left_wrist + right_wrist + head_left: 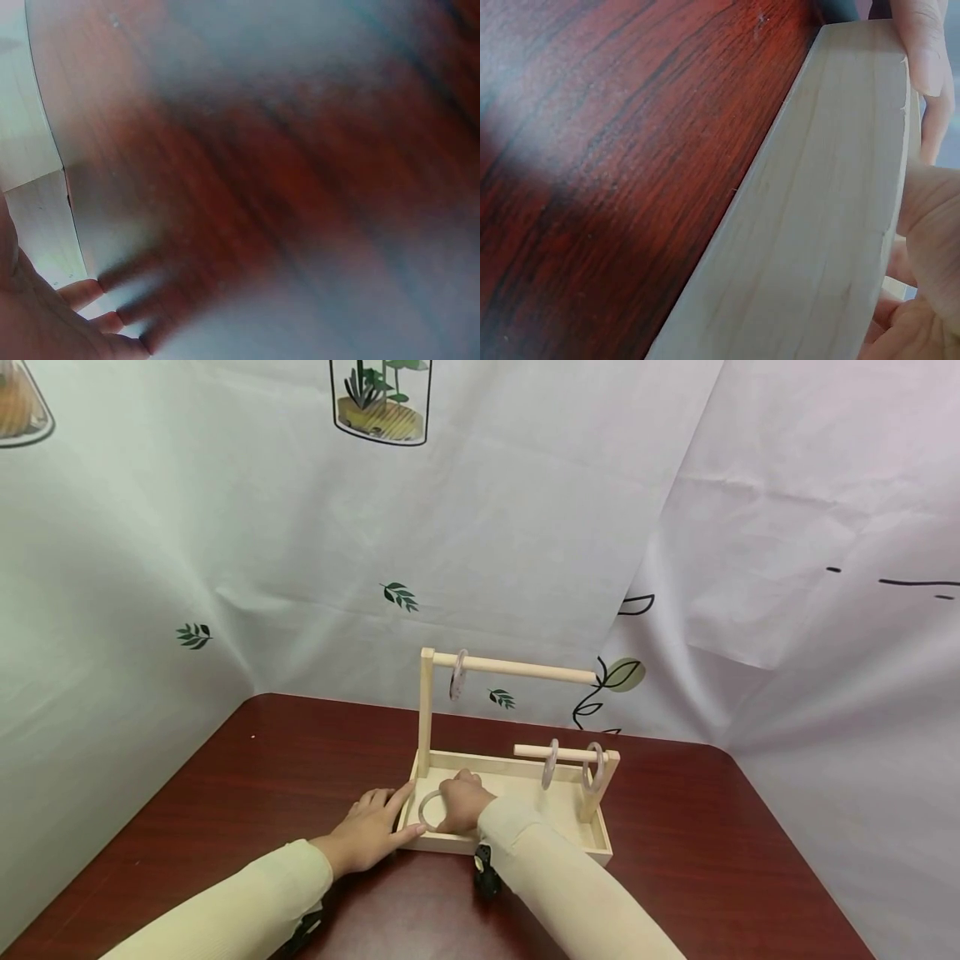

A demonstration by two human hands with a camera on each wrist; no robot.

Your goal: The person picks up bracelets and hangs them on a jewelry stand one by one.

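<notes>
In the head view, a pale wooden tray stand sits on the table. My left hand rests at its left end, fingers extended, thumb at the front rim and fingertips by the left wall. Inside the tray, my right hand, fingers curled, grips a pale bangle by its right side, which the hand hides. One purplish bangle hangs on the tall upper bar. Two more, a left bangle and a right bangle, hang on the short lower bar. The right wrist view shows the tray's front wall close up.
The dark red wooden table surrounds the stand. A tall post rises at the tray's left and a short post at its right. Behind hangs a white printed cloth.
</notes>
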